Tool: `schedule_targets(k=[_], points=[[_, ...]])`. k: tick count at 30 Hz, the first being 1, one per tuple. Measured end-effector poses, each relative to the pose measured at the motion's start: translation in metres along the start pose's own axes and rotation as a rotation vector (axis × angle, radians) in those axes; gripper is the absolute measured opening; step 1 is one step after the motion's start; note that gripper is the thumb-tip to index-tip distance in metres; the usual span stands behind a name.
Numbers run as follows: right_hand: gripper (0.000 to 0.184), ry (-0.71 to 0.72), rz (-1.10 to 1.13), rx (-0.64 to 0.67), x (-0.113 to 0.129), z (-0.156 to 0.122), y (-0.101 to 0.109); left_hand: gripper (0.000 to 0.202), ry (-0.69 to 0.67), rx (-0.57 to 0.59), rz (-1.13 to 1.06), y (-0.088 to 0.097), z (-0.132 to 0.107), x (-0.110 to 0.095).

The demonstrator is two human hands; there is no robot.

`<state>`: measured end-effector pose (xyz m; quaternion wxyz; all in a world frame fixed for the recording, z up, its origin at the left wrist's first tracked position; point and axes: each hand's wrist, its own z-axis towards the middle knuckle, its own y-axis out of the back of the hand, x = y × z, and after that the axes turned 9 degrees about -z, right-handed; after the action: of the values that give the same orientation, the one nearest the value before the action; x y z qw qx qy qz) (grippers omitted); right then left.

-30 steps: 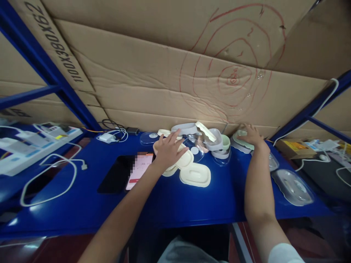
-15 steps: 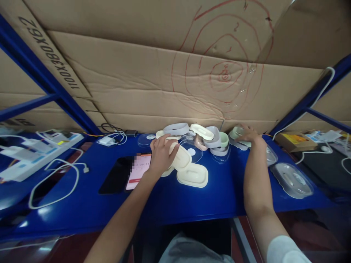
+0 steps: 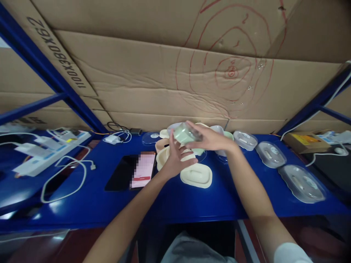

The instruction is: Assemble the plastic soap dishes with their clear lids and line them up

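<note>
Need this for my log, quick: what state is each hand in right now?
Left hand: open, fingers spread beside the pale green container; whether it touches cannot be told.
Right hand: closed on the pale green container.

Head view: a single camera worn on your head looks forward and down across the blue worktop toward the cardboard backing. It is near enough that your forearms run in from the lower edge, with your left grip and right grip near mid-frame. The wide field spans the blue left post and right post, reaching down to your lap.
</note>
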<state>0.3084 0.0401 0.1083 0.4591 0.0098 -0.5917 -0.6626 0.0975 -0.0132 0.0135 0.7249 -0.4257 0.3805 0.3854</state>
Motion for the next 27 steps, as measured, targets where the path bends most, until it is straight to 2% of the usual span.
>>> schedule_targets(k=[2, 5, 7, 9, 12, 14, 18, 23, 25, 27], points=[[0.103, 0.046, -0.019, 0.015, 0.015, 0.017, -0.024, 0.138, -0.049, -0.123, -0.036, 0.007, 0.006, 0.0], [0.097, 0.09, -0.048, -0.083, 0.017, 0.026, -0.034, 0.129, -0.077, -0.228, -0.099, 0.017, 0.014, -0.003], [0.096, 0.079, -0.119, -0.16, 0.009, 0.026, -0.029, 0.121, -0.061, -0.291, -0.144, 0.021, 0.017, -0.005], [0.097, 0.012, -0.236, -0.198, -0.003, 0.026, -0.024, 0.123, -0.073, -0.387, -0.147, 0.024, 0.018, -0.008], [0.098, -0.077, -0.368, -0.193, -0.024, 0.032, -0.025, 0.129, -0.134, -0.538, -0.106, 0.026, 0.018, -0.011], [0.093, -0.048, -0.409, -0.169, -0.035, 0.04, -0.03, 0.128, -0.162, -0.598, -0.103, 0.028, 0.019, -0.013], [0.071, 0.077, -0.472, -0.16, -0.041, 0.055, -0.04, 0.129, -0.188, -0.638, -0.11, 0.032, 0.02, -0.018], [0.053, 0.112, -0.355, -0.279, -0.024, 0.048, -0.032, 0.129, -0.21, -0.602, -0.093, 0.032, 0.021, -0.018], [0.05, 0.169, -0.233, -0.242, -0.013, 0.043, -0.029, 0.129, -0.206, -0.562, -0.085, 0.031, 0.021, -0.016], [0.053, 0.249, -0.124, -0.141, -0.002, 0.039, -0.031, 0.127, -0.21, -0.516, -0.082, 0.029, 0.02, -0.015]])
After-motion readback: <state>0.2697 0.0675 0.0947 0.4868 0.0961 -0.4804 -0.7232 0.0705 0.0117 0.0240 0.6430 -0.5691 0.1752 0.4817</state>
